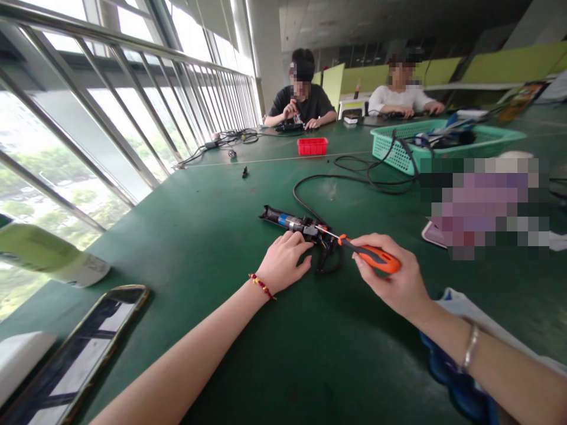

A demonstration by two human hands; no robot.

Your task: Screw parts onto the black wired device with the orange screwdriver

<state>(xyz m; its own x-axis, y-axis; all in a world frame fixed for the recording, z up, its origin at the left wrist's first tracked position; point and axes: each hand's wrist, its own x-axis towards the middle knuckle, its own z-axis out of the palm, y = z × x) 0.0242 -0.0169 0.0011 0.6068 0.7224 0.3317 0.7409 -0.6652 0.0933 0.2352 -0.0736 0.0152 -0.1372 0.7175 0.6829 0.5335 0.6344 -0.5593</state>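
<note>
A black corded device [287, 221] lies opened on the green table, with a silver and blue cylinder and coloured wires bare inside its casing. My left hand [287, 260] is on its near side, fingers curled over the edge and pressing it to the table; the fingertips are partly hidden. In my right hand [392, 277] is an orange and black screwdriver [372, 255], gripped by its handle. Its thin metal shaft points left and down into the wired section of the device. Whether the tip sits on a screw I cannot tell.
Beyond the device are a red tray [312, 146] and a green basket [394, 154] of tools and cables. A black cable [305, 180] loops across the table. At left are a phone [97, 348] and a bottle [48, 254]. Two people sit at the far side.
</note>
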